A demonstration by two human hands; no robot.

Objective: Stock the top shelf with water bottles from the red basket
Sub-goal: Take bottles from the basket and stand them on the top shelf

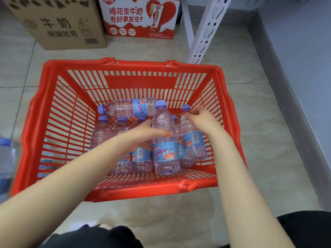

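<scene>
A red plastic basket (pixel 125 190) stands on the tiled floor and holds several clear water bottles with purple caps and blue labels. My left hand (pixel 148 135) grips the middle of one raised bottle (pixel 164 140), thumb across its front. My right hand (pixel 202 119) holds the neck of another bottle (pixel 193 144) at the basket's right side, fingers curled just below its cap. One bottle (pixel 129 107) lies crosswise on top of the others at the far end. The top shelf is out of view.
A white perforated shelf post (pixel 206 33) rises just beyond the basket's far right corner. A brown carton (pixel 59 24) and a red and white milk carton (pixel 139 17) stand behind. A grey baseboard (pixel 286 90) runs along the right. Another bottle (pixel 5 158) shows at the left edge.
</scene>
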